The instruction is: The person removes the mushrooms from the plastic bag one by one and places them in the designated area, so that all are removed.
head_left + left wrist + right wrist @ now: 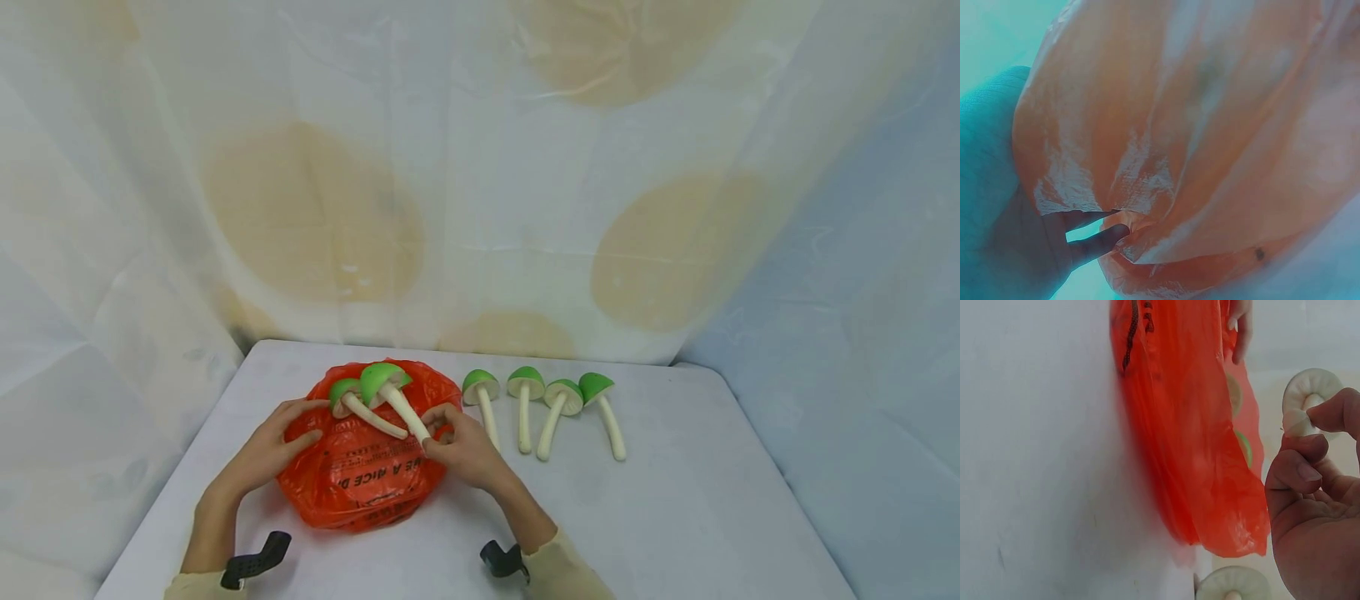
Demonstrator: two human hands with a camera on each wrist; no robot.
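A red plastic bag (360,487) with black print lies on the left part of the table. My left hand (264,446) holds the bag's left side, thumb and fingers spread along it; the left wrist view shows the plastic (1166,144) covering part of that hand. My right hand (468,448) pinches the stem end of a green-capped toy mushroom (401,400), tilted over the bag with its cap pointing away. Beside it, a second green-capped mushroom (371,414) lies at the bag's opening. In the right wrist view, thumb and fingertips grip the pale stem (1298,423).
To the right of the bag several more green-capped mushrooms stand in a loose row, from one near the bag (486,404) to the rightmost one (607,417). The white table (697,500) meets hanging plastic sheets at its back and sides.
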